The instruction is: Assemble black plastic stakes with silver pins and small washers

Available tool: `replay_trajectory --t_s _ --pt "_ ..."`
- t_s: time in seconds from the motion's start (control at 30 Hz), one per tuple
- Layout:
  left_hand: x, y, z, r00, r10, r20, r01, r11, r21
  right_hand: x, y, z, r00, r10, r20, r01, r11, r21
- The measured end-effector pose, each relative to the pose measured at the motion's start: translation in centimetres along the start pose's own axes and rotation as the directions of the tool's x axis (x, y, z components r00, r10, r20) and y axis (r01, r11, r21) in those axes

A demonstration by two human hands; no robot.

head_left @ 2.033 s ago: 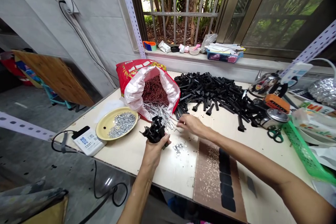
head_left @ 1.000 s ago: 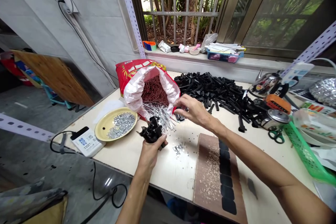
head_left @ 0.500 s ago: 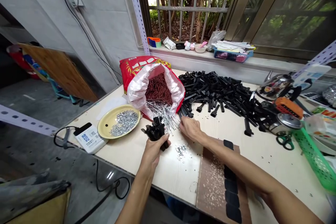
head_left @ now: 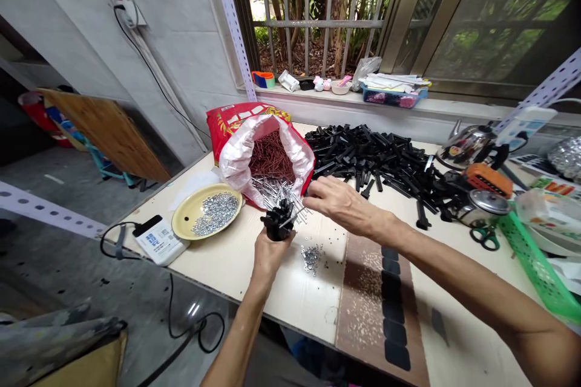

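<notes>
My left hand (head_left: 269, 254) is closed around a bundle of black plastic parts (head_left: 278, 220), held upright above the table. My right hand (head_left: 339, 202) hovers just right of the bundle, fingers pinched on a thin silver nail whose tip reaches into the bundle. A loose heap of silver nails (head_left: 275, 192) spills from a red and white bag (head_left: 236, 151) behind the bundle. Small silver washers (head_left: 311, 255) lie scattered on the table below my right hand.
A yellow plate of washers (head_left: 189, 210) and a white power bank (head_left: 158, 239) with cable lie at left. A large pile of black parts (head_left: 381, 160) fills the table's back. Kettle (head_left: 465, 145), scissors (head_left: 482, 236) and green basket (head_left: 531, 266) crowd the right.
My right hand rose from the nail heap and moved toward the bundle with a nail. My left hand turned the bundle more upright.
</notes>
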State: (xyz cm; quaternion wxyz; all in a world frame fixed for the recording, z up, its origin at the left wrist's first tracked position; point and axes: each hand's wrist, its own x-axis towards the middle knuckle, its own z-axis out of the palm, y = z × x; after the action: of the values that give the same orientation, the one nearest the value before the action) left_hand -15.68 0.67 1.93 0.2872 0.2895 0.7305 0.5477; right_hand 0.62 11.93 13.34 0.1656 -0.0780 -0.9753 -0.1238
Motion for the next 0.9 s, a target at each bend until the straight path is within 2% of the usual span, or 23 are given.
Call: replay_trajectory --t_s 0.13,0.27,0.37,0.47,0.53,0.6,0.7,0.77,0.83,0.9 --pt "0.3 -0.1 0.0 0.997 -0.032 0.075 0.033 0.999 -0.011 0.7 0.7 -0.8 0.999 -0.038 0.017 0.039 0.999 -0.037" --pt "0.6 -0.1 0.2 0.997 -0.016 0.069 0.013 0.999 0.043 1.4 0.6 -0.4 0.992 -0.12 0.042 0.12 0.993 0.003" --pt "0.6 -0.1 0.2 0.997 -0.016 0.075 0.009 0.996 0.091 1.7 0.2 -0.5 0.987 -0.157 0.035 0.153 0.983 0.099" --pt "0.7 -0.3 0.2 0.994 -0.019 0.107 0.011 0.997 0.08 2.1 0.0 -0.7 0.986 -0.169 0.009 0.16 0.951 0.266" --pt "0.7 -0.4 0.2 0.994 -0.023 0.108 0.018 0.998 0.052 2.5 0.1 -0.4 0.992 -0.123 -0.034 0.127 0.908 0.399" --pt "0.7 -0.2 0.3 0.994 -0.038 0.105 0.036 0.999 0.021 3.0 0.5 0.3 0.995 0.001 -0.097 0.051 0.846 0.531" --pt "0.5 0.5 0.5 0.99 -0.06 0.126 0.07 0.995 -0.071 3.8 1.1 1.6 0.972 0.203 -0.121 -0.055 0.692 0.72" --pt "0.4 1.0 0.6 0.987 -0.068 0.145 0.089 0.986 -0.142 4.0 1.0 2.1 0.956 0.275 -0.102 -0.085 0.594 0.8" --pt "0.4 1.3 0.6 0.988 -0.071 0.139 0.095 0.979 -0.18 3.9 0.5 2.2 0.941 0.31 -0.137 -0.07 0.572 0.817" --pt "0.5 1.2 0.6 0.991 -0.066 0.112 0.083 0.985 -0.154 3.7 -0.3 2.0 0.938 0.279 -0.207 -0.006 0.608 0.794"
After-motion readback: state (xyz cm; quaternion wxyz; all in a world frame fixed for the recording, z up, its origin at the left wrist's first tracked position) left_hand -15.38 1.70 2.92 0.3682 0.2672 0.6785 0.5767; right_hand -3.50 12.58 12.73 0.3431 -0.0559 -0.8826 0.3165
